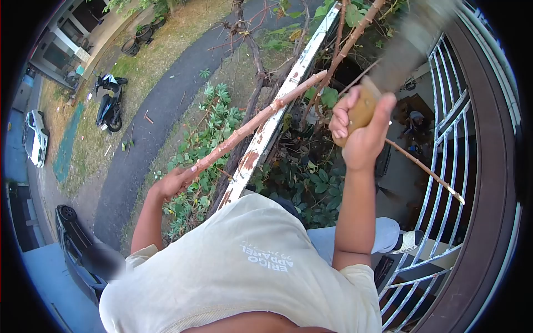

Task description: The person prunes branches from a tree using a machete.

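My left hand (176,182) is closed round the lower end of a thick reddish-brown branch (239,135), which slants up to the right across a white, rust-spotted beam (261,136). Raised at the right, my right hand (363,122) grips the tan handle (361,110) of a large blade (408,47), which is smeared by motion and points up and away. The blade appears apart from the held branch. A thinner cut branch (425,166) shows behind my right hand, its pale end at the lower right.
A white metal grille (438,213) curves along the right side beside a brown edge (491,166). Leafy vines (208,119) and dark stems surround the beam. Far below at left are a path (144,122), a motorcycle (111,105) and a white car (38,139).
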Tool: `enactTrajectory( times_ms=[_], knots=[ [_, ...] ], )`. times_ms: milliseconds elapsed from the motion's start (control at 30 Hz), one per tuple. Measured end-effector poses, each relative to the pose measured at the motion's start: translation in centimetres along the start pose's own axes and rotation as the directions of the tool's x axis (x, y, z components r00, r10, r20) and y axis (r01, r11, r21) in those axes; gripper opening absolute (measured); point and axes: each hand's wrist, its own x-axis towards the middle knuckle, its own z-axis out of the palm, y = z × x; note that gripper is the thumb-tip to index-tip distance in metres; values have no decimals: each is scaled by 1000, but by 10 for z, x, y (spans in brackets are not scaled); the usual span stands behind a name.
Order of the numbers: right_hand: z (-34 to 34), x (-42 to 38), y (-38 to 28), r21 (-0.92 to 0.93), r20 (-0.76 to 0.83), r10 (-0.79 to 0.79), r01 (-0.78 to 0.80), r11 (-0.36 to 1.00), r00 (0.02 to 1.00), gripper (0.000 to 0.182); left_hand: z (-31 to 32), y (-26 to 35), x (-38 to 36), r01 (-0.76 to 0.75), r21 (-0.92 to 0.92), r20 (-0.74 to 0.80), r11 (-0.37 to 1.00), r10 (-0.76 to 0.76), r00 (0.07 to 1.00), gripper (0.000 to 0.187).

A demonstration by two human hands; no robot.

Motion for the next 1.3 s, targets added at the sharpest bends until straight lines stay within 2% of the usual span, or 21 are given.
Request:
enactTrajectory(
  times_ms=[67, 100, 133, 167, 200, 233, 367, 433, 467, 533, 600, 700, 767, 800, 833, 900, 1033, 1067, 1167, 1267, 1300],
  knots=[
    [-9, -13, 64, -2, -50, -274, 274, 962, 960, 68, -1, 1, -4, 7, -128, 37, 992, -3, 999, 71],
    [-30, -25, 112, -101, 85, -326, 334, 937, 941, 64, -1, 8, -10, 53, -165, 70, 985, -42, 997, 69],
    [-47, -43, 148, -449, 121, -119, 161, 879, 986, 63, 0, 12, -12, 91, -201, 107, 975, -71, 992, 68],
    [-63, -59, 177, -741, 83, 82, 6, 671, 993, 63, -1, 9, -11, 81, -213, 101, 974, -60, 993, 68],
    [-77, -68, 202, -792, 7, 426, -256, 555, 905, 66, -5, 5, -10, 86, -183, 131, 979, -63, 989, 68],
    [-69, -67, 184, -738, -77, 593, -445, 506, 801, 70, -9, 2, -8, 93, -146, 161, 985, -70, 985, 68],
    [-66, -67, 173, -547, -57, 722, -627, 555, 689, 62, -11, -5, -2, 74, -168, 255, 983, -29, 967, 67],
    [-69, -60, 172, -470, -28, 777, -694, 544, 628, 62, -1, -6, -4, -81, 20, -35, 997, 82, 996, 70],
    [-71, -58, 173, -362, 6, 837, -779, 512, 548, 63, -1, -7, -4, -80, 22, -35, 997, 81, 996, 70],
    [-79, -55, 178, -253, 49, 884, -850, 461, 465, 64, 1, -10, 0, -178, 400, -268, 899, 301, 915, 71],
    [-83, -51, 186, 109, 404, 862, -952, 286, 306, 69, 7, -16, 3, -171, 354, -295, 920, 283, 913, 69],
    [-71, -46, 182, 148, 407, 860, -951, 272, 309, 71, 13, -16, 10, -146, 281, -293, 949, 230, 928, 67],
    [-49, -39, 153, 93, 276, 904, -945, 313, 327, 70, 16, -12, 11, -108, 251, -252, 962, 173, 952, 67],
    [-36, -34, 132, -55, 122, 830, -832, 553, 544, 68, 15, -7, 8, -70, 61, -162, 996, 79, 984, 67],
    [-25, -32, 110, -236, 4, 678, -658, 715, 735, 65, 15, -5, 4, -3, -126, -53, 992, -4, 999, 68],
    [-7, -26, 66, -327, 30, 383, -353, 876, 923, 61, 12, -2, 0, 4, -144, -39, 990, -10, 999, 66],
    [16, -29, 72, -447, 138, -183, 226, 866, 973, 57, -4, 14, -11, 17, -116, -23, 993, -20, 1000, 65],
    [5, -33, 101, -580, 201, -138, 232, 781, 970, 55, -5, 18, -14, 19, -79, -56, 997, -23, 998, 65],
    [-39, -54, 186, -918, 6, 370, -141, 371, 929, 60, -12, 20, -18, 42, -159, 8, 986, -41, 999, 68],
    [-41, -63, 210, -849, 51, 248, -89, 521, 968, 65, -12, -1, -12, 61, -213, 59, 975, -49, 997, 64],
    [-46, -59, 205, -765, -37, 491, -341, 546, 870, 66, -8, -3, -13, 73, -206, 76, 976, -58, 995, 64]
  ],
)
